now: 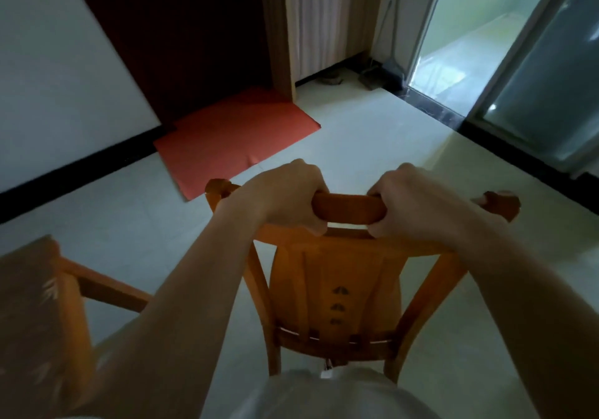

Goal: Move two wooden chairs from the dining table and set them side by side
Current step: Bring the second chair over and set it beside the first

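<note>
An orange-brown wooden chair (337, 292) stands directly in front of me, its back facing me. My left hand (285, 195) is wrapped around the left part of its top rail. My right hand (418, 205) grips the right part of the same rail. Between the two hands a short stretch of rail shows. The seat and legs are mostly hidden behind the backrest and my body. A second wooden chair (48, 305) appears blurred at the lower left, close beside my left forearm.
Pale tiled floor (372, 146) stretches ahead. A red mat (233, 140) lies before a dark doorway at the far left. A wooden cabinet (317, 20) stands beyond it. A glass sliding door (531, 72) with a dark threshold lines the right side.
</note>
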Motion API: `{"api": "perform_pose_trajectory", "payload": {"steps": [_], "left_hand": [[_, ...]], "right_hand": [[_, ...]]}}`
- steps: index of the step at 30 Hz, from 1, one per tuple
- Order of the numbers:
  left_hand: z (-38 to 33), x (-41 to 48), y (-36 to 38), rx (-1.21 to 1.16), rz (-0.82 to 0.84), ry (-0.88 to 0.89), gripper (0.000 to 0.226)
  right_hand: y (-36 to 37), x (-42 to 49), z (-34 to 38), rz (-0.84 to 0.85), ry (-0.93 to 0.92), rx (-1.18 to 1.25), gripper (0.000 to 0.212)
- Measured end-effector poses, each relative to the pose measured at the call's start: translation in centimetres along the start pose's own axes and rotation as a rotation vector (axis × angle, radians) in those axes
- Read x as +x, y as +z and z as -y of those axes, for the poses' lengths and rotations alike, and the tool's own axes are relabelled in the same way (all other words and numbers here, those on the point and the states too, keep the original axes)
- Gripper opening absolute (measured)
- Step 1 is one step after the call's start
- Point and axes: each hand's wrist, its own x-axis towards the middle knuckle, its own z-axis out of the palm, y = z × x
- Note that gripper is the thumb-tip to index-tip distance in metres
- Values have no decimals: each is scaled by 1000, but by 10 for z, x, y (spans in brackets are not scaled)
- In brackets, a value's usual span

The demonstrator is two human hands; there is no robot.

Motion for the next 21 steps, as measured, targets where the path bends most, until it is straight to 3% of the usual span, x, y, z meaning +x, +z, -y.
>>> {"api": "perform_pose_trajectory", "payload": {"steps": [4, 8, 21], "left_hand": [[57, 22, -39, -35, -55, -130, 21], [126, 43, -72, -101, -108, -234, 48], [363, 83, -193, -142, -248, -480, 40]], "right_hand": [[-26, 93, 2, 27, -93, -79, 42], [-34, 193, 13, 70, -217, -106, 49], [-66, 514, 85, 125, -488, -194, 34]]}}
